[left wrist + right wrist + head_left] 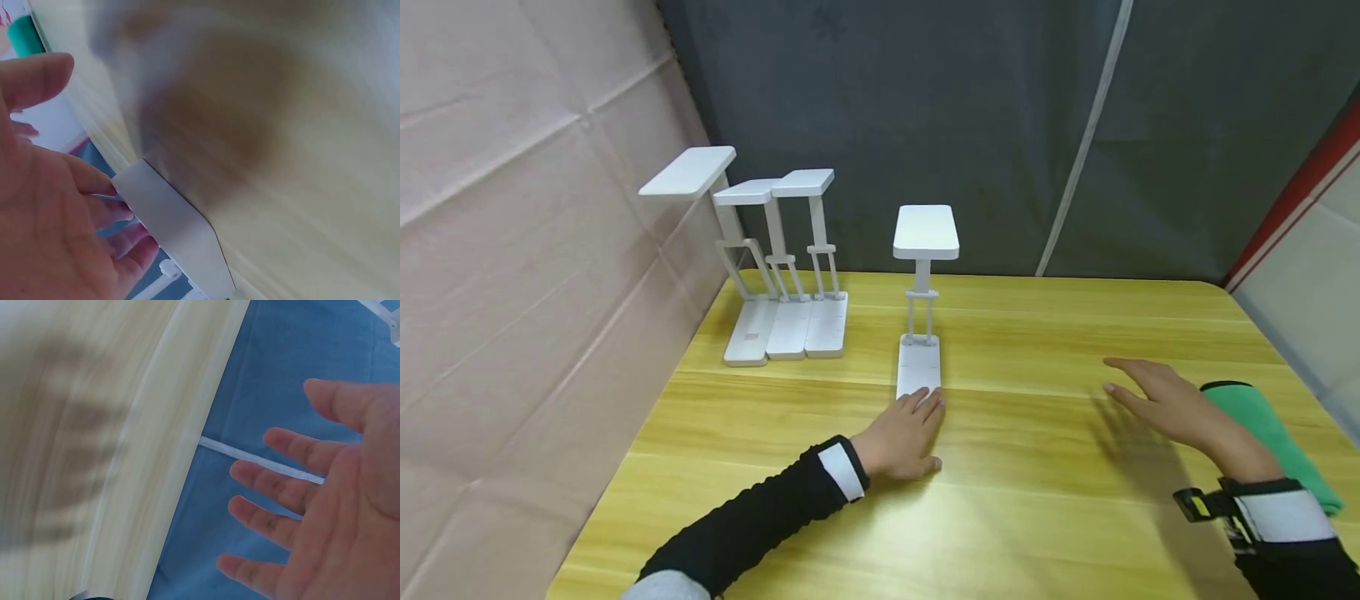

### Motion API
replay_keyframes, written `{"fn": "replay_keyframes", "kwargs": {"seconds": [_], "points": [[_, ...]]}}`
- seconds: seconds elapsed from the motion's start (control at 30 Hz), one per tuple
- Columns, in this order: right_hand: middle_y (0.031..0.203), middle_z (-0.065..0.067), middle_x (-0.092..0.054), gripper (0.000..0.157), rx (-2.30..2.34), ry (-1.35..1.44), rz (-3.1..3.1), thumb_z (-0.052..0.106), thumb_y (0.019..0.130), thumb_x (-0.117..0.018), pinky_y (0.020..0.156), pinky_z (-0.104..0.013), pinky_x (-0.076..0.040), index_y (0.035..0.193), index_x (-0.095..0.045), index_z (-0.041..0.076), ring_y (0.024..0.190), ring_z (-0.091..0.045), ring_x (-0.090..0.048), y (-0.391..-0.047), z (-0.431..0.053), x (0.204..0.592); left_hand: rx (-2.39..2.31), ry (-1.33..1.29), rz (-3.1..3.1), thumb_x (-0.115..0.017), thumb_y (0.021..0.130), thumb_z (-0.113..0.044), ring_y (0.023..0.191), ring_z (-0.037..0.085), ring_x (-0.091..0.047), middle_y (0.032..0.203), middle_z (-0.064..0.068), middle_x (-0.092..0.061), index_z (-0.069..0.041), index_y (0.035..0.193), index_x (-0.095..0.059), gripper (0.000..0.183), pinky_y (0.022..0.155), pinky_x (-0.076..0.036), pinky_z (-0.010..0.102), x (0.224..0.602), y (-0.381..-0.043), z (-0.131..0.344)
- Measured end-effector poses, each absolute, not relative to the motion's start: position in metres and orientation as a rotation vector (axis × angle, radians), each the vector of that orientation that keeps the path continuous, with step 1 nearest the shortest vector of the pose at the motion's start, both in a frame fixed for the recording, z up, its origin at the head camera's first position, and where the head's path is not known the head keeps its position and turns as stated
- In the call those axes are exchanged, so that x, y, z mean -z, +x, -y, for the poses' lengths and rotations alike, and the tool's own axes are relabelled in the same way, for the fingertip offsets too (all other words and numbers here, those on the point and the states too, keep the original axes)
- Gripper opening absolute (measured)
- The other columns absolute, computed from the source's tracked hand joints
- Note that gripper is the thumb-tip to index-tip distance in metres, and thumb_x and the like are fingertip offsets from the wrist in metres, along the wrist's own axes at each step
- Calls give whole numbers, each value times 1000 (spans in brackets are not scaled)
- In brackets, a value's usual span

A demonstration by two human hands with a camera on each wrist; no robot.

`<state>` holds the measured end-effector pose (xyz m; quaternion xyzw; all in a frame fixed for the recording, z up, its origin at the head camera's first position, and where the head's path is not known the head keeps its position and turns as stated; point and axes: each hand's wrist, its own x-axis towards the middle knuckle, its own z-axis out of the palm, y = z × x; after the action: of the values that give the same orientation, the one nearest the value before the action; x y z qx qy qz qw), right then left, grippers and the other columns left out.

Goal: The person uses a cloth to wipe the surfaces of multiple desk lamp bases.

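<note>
A white folding phone stand (pixel 919 364) stands upright on the table, its flat top plate level above a slim stem. My left hand (pixel 904 437) rests its fingertips on the near end of that stand's base, thumb spread out to the side. The left wrist view shows those fingers (pixel 132 247) fairly straight along the edge of the white base (pixel 175 225). Over the right part of the table hovers my right hand (pixel 1172 408), holding nothing. Its fingers (pixel 269 481) are spread and relaxed in the right wrist view.
Three similar white stands (pixel 789 329) stand side by side at the table's back left. A green cloth-like item (pixel 1262 425) with a dark edge lies by my right wrist. Behind the wooden table (pixel 1022 500) hangs a dark curtain (pixel 880 108); a pale sheet (pixel 535 275) covers the left side.
</note>
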<state>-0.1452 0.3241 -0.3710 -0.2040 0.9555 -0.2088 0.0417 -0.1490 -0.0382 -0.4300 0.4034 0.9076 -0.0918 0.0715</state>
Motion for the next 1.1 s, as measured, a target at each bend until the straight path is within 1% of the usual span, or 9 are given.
{"fn": "replay_keyframes", "kwargs": {"seconds": [0.2, 0.37, 0.47, 0.53, 0.63, 0.77, 0.9, 1.0, 1.1], "points": [[124, -34, -40, 47, 676, -603, -2960, 24, 95, -46, 84, -63, -32, 128, -36, -8, 111, -51, -36, -140, -338, 378, 305, 1263, -2708, -41, 86, -61, 135, 27, -8, 148, 14, -11, -2, 141, -12, 86, 109, -16, 36, 430, -130, 25], [116, -34, -46, 42, 663, -609, -3100, 19, 92, -51, 78, -61, -35, 122, -42, -9, 102, -51, -42, -132, -361, 383, 373, 1290, -2694, -37, 84, -68, 135, 26, -7, 149, 13, -10, -4, 142, -11, 90, 108, -16, 35, 429, -115, 10], [115, -34, -45, 44, 554, -498, -3165, 22, 92, -51, 75, -61, -35, 122, -42, -9, 99, -51, -42, -127, -380, 383, 402, 1306, -2696, -36, 82, -71, 135, 25, -9, 149, 12, -11, -5, 142, -12, 92, 108, -17, 34, 431, -106, 2], [117, -36, -41, 51, 469, -343, -3168, 29, 93, -49, 75, -65, -33, 125, -38, -9, 100, -54, -38, -126, -391, 383, 392, 1298, -2710, -37, 81, -72, 135, 25, -11, 148, 12, -13, -5, 142, -14, 93, 108, -18, 33, 432, -102, 0], [119, -41, -30, 66, 412, -92, -3108, 41, 94, -43, 73, -71, -27, 129, -28, -12, 103, -61, -25, -130, -403, 389, 374, 1253, -2746, -41, 80, -71, 134, 26, -14, 148, 13, -16, -5, 141, -18, 93, 107, -20, 34, 433, -98, 1], [116, -46, -18, 83, 426, 104, -2970, 51, 90, -42, 66, -71, -29, 126, -18, -20, 98, -65, -18, -139, -411, 406, 381, 1205, -2781, -43, 80, -70, 134, 26, -16, 147, 14, -17, -4, 140, -20, 92, 107, -20, 34, 433, -97, 8], [111, -48, -14, 87, 462, 151, -2930, 48, 88, -48, 60, -65, -35, 124, -13, -23, 91, -65, -26, -143, -425, 422, 341, 1280, -2745, -42, 83, -67, 133, 27, -17, 146, 15, -19, -2, 139, -22, 89, 107, -21, 34, 430, -103, 13], [107, -51, -20, 84, 484, 137, -2945, 41, 89, -50, 57, -59, -39, 128, -8, -19, 83, -64, -34, -139, -442, 431, 142, 1368, -2645, -42, 87, -60, 133, 27, -18, 146, 17, -18, 1, 138, -21, 82, 107, -19, 33, 420, -118, 20], [102, -51, -26, 85, 485, 131, -2942, 36, 87, -55, 52, -53, -41, 131, -3, -15, 77, -60, -41, -132, -456, 438, -114, 1326, -2606, -47, 90, -50, 133, 27, -19, 146, 18, -18, 3, 137, -21, 76, 107, -19, 35, 409, -145, 35]]}}
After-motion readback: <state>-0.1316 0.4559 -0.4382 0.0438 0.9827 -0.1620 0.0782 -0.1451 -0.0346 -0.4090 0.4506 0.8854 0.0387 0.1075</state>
